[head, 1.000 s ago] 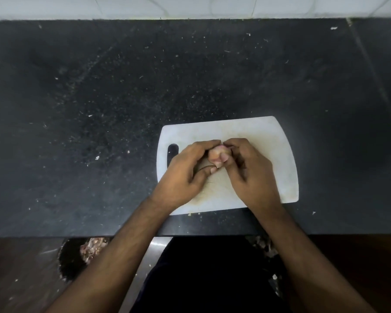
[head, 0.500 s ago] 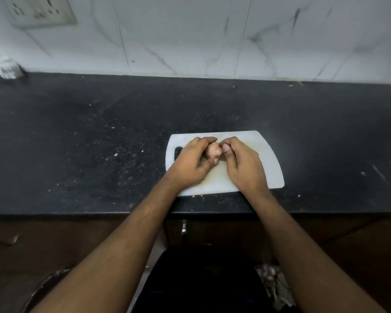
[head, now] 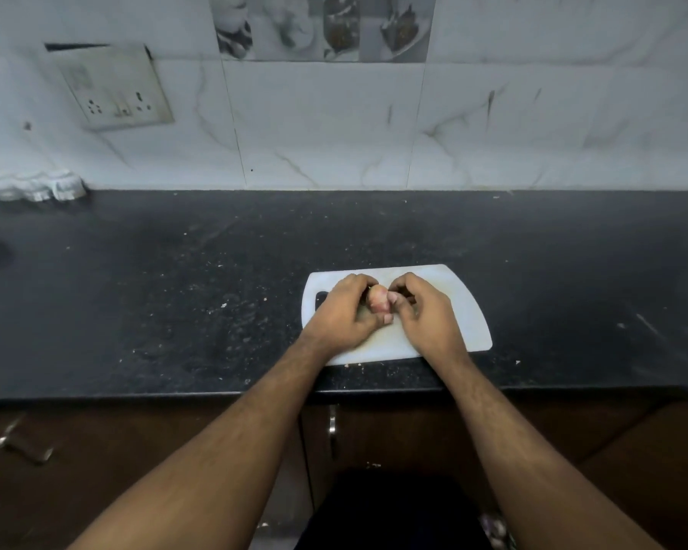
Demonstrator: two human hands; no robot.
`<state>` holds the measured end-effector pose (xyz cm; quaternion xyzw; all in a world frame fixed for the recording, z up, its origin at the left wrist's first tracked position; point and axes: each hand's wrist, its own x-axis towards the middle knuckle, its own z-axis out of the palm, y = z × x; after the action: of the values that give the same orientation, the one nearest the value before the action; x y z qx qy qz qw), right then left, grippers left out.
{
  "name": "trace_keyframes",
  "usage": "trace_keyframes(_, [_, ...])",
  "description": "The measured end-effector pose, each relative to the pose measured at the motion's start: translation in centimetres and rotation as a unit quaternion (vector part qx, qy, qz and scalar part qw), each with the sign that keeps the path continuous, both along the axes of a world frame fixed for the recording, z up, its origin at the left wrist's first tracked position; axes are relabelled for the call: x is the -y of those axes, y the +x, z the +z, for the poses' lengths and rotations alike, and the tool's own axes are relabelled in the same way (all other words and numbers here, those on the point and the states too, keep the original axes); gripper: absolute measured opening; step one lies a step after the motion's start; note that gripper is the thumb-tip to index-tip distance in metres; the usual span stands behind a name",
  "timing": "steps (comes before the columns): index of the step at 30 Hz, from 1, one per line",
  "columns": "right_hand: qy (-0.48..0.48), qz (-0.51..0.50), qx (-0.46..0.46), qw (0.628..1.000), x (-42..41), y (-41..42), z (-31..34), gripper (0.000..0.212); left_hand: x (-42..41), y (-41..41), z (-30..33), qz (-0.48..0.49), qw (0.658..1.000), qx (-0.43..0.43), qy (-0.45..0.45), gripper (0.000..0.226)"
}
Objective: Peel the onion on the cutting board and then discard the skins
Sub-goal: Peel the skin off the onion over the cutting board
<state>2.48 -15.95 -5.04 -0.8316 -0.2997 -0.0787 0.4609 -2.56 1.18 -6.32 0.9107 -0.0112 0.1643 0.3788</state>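
Observation:
A small pinkish onion (head: 377, 298) is held just above the white cutting board (head: 467, 315), which lies near the front edge of the black counter. My left hand (head: 344, 315) wraps around the onion's left side, fingers curled over it. My right hand (head: 424, 311) touches its right side, with the thumb and fingertips pinched against the onion. Most of the onion is hidden by my fingers. No loose skins show on the board.
The black counter (head: 155, 303) is speckled with crumbs and runs to a white tiled wall with a switch plate (head: 116, 87). A white object (head: 32, 186) sits at the back left. Below the counter edge are dark cabinet doors with a metal handle (head: 332, 430).
The camera has tilted up, bringing the wall into view and pushing the floor out. Both hands stay on the onion over the board, fingers shifting slightly around it.

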Motion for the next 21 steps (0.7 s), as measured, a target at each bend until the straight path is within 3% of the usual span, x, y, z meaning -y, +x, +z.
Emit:
trace_keyframes(3, [-0.005, -0.003, 0.007, 1.000, -0.11, 0.23, -0.21, 0.012, -0.16, 0.29, -0.39, -0.010, 0.999, -0.006, 0.038, 0.053])
trace_keyframes(9, [-0.006, -0.006, 0.024, 1.000, -0.25, 0.36, -0.31, 0.012, -0.25, 0.60, -0.51, -0.035, 0.999, 0.001, 0.017, 0.022])
trace_keyframes(14, [0.034, -0.015, -0.003, 0.999, 0.12, 0.37, -0.23, 0.011, -0.20, 0.61, -0.84, -0.040, 0.997, -0.007, 0.065, 0.041])
trace_keyframes(21, [0.004, 0.008, -0.024, 1.000, -0.04, 0.37, 0.12, 0.007, -0.25, 0.22, -0.38, -0.046, 0.997, -0.010, 0.065, 0.054])
